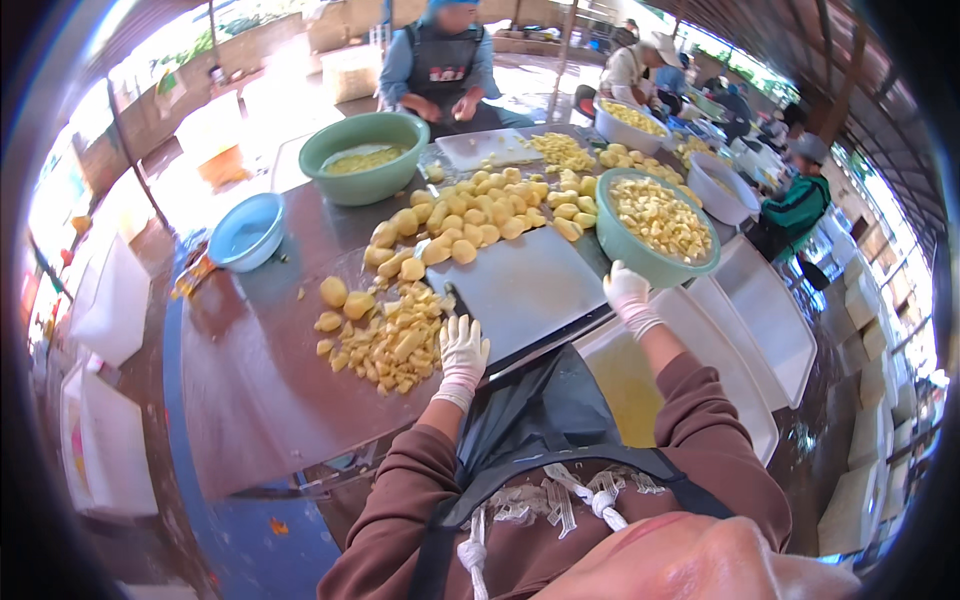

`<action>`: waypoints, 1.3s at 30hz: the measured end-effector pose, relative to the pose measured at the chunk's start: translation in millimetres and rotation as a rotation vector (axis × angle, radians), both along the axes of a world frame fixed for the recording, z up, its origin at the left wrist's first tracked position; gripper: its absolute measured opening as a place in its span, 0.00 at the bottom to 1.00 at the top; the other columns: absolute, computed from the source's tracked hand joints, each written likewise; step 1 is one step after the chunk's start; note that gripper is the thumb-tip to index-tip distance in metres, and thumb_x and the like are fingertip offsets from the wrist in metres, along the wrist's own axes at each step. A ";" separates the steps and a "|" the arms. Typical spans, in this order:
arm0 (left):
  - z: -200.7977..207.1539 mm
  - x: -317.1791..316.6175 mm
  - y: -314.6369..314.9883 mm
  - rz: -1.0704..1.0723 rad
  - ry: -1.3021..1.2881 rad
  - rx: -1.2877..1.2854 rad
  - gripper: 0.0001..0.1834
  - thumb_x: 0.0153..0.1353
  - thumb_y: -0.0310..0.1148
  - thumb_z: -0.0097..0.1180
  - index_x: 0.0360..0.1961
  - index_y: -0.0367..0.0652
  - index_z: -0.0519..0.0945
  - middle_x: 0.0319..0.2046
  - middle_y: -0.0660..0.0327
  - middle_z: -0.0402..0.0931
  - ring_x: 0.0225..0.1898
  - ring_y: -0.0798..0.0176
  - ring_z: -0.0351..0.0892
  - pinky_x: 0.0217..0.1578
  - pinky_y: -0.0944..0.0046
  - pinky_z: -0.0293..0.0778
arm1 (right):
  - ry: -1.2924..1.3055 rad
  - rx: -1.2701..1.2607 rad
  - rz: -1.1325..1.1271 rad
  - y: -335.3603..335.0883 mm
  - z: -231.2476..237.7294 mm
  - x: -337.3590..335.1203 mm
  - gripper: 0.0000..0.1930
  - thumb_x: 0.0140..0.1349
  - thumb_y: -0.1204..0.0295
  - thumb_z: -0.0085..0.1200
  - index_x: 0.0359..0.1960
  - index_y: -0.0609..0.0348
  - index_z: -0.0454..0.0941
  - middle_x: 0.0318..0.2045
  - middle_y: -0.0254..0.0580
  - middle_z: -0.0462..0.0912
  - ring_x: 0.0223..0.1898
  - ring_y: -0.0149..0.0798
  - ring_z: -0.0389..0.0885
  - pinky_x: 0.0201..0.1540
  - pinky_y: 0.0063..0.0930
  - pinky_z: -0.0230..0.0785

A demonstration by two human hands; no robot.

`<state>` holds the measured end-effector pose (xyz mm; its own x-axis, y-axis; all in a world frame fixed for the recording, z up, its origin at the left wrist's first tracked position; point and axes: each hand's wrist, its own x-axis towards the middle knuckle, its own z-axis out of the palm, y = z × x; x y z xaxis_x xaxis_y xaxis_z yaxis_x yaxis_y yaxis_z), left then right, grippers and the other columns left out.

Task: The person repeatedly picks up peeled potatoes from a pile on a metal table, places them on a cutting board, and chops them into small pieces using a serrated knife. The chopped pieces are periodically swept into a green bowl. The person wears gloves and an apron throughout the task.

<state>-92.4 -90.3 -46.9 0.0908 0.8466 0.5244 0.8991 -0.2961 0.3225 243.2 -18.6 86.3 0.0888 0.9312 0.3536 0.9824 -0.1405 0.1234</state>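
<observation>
My left hand (463, 352), in a white glove, rests with its fingers stretched out beside the near left edge of a grey cutting board (525, 285). Just left of it lies a heap of chopped potato pieces (385, 345). A short dark handle-like thing (453, 294) shows above its fingertips; its kind is unclear. My gloved right hand (628, 290) is against the near left side of a green basin (640, 262) of potato chunks (662, 218), fingers extended. Peeled whole potatoes (480, 215) are piled beyond the board.
A larger green basin (340, 185) and a blue basin (246, 232) stand at the left. Pale trays (765, 300) lie at the right. Across the table (250, 400) a person (445, 75) works with both hands; other people sit farther along. White crates (110, 300) line the left.
</observation>
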 end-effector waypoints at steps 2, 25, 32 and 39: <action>1.0 -8.3 -13.7 -0.012 -0.069 0.036 0.25 0.53 0.40 0.58 0.51 0.43 0.75 0.57 0.52 0.68 0.63 0.43 0.61 0.61 0.43 0.58 | -0.002 -0.083 0.020 -2.3 -26.7 -41.9 0.10 0.60 0.65 0.48 0.36 0.59 0.75 0.24 0.52 0.84 0.30 0.51 0.86 0.33 0.47 0.78; 34.5 -221.2 100.1 0.667 -0.232 -0.137 0.30 0.52 0.45 0.62 0.56 0.45 0.76 0.65 0.47 0.62 0.67 0.39 0.57 0.64 0.49 0.59 | 0.016 -0.500 0.030 -9.6 -78.7 -92.4 0.15 0.59 0.66 0.52 0.41 0.65 0.69 0.28 0.59 0.84 0.34 0.56 0.85 0.39 0.47 0.77; 8.7 -175.0 142.4 0.442 -0.234 -0.199 0.23 0.56 0.46 0.58 0.52 0.53 0.78 0.67 0.51 0.62 0.65 0.39 0.61 0.64 0.48 0.59 | 0.066 -0.507 0.023 -13.5 -81.4 -89.2 0.15 0.59 0.65 0.52 0.40 0.64 0.66 0.27 0.56 0.83 0.31 0.55 0.85 0.36 0.47 0.77; 11.3 -144.2 157.9 0.383 -0.248 -0.201 0.21 0.57 0.42 0.56 0.52 0.50 0.77 0.66 0.50 0.61 0.65 0.36 0.57 0.65 0.45 0.55 | 0.022 -0.484 0.040 -16.6 -85.2 -87.3 0.16 0.59 0.64 0.54 0.40 0.63 0.66 0.26 0.53 0.83 0.29 0.52 0.85 0.31 0.44 0.78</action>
